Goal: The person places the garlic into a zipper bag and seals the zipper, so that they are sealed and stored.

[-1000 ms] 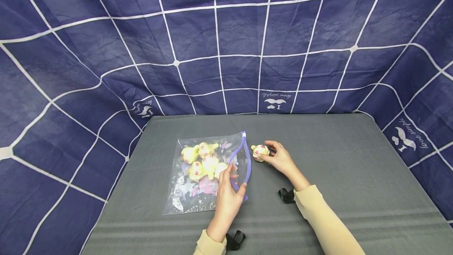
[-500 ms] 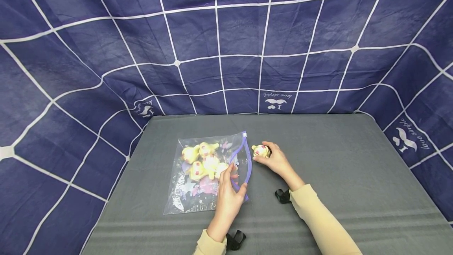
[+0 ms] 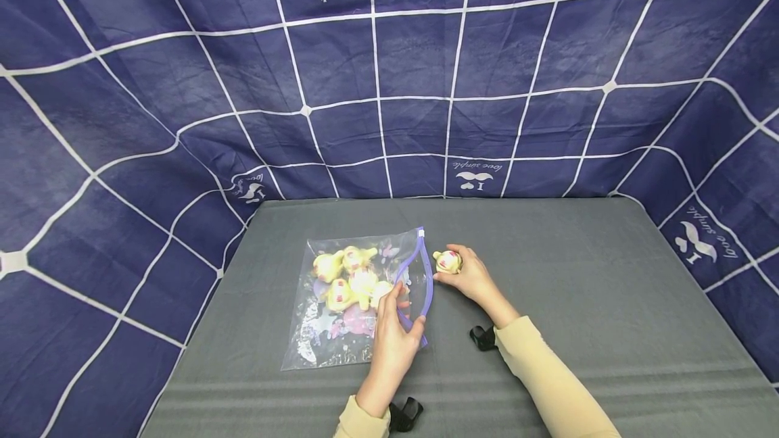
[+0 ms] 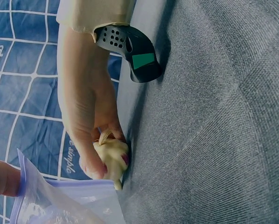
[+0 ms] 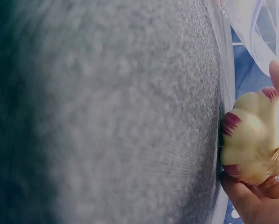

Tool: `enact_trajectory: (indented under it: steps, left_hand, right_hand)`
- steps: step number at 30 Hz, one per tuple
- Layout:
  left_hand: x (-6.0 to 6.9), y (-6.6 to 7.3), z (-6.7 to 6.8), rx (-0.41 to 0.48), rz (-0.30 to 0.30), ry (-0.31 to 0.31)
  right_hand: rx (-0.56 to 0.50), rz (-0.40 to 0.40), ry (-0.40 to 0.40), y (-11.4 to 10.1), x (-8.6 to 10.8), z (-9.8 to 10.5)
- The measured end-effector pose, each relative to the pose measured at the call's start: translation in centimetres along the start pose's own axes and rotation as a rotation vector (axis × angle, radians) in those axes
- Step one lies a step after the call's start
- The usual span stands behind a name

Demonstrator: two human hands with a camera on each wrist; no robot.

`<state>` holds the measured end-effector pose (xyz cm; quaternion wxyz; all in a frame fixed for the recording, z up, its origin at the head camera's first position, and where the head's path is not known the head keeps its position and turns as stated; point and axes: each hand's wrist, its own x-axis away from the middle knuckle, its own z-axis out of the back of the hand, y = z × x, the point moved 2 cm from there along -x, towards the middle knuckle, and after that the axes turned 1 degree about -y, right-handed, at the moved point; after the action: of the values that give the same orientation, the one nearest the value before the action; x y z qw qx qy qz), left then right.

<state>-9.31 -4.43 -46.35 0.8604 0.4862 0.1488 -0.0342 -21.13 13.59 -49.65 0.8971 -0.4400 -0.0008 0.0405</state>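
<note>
Now my left hand [image 3: 394, 338] grips the clear bag [image 3: 358, 320] toward the surface's [image 3: 578, 276] left edge. My right hand [image 3: 475, 278] pinches a garlic bulb [image 3: 447, 261] beside the bag!

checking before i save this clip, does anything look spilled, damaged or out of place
Nothing stands out as spilled or damaged. Pale yellow bulbs lie inside the clear bag; the left hand holds its purple-edged mouth, and the right hand grips one more bulb outside it.
</note>
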Motion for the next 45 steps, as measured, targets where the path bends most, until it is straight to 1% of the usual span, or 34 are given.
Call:
enact_trajectory:
  steps: [5,15,20,27,29,32,36,38,40,45]
  left_hand:
    - [0.1,0.0,0.0,0.003,-0.002,0.000]
    - [0.0,-0.1,0.0,-0.003,-0.006,0.009]
    - [0.0,-0.1,-0.1,-0.004,-0.017,0.016]
    - [0.0,0.0,-0.1,0.002,-0.005,0.007]
    - [0.0,0.0,-0.1,0.003,-0.002,0.010]
    - [-0.1,0.0,0.0,0.002,0.003,0.014]
    - [-0.1,-0.1,0.0,0.001,0.017,0.014]
    - [-0.1,-0.1,0.0,-0.001,0.025,0.010]
    - [-0.1,-0.1,0.0,-0.001,0.033,0.007]
    - [-0.1,-0.1,-0.1,0.004,0.033,-0.002]
  right_hand:
    - [0.013,-0.001,0.009,0.1,0.0,0.0]
    - [0.027,-0.045,0.065,0.1,0.3,0.2]
    - [-0.014,-0.071,0.076,0.0,0.5,0.8]
    - [-0.075,-0.063,0.080,-0.6,0.9,1.8]
    - [-0.103,-0.063,0.069,-0.9,1.1,2.1]
    - [-0.198,-0.071,0.041,-1.3,1.4,2.4]
    - [-0.342,-0.066,-0.040,-1.8,1.8,2.4]
    - [-0.392,-0.057,-0.085,-2.0,2.0,2.3]
    - [-0.429,-0.044,-0.124,-2.3,2.1,2.2]
    - [-0.446,-0.032,-0.167,-2.9,2.5,2.0]
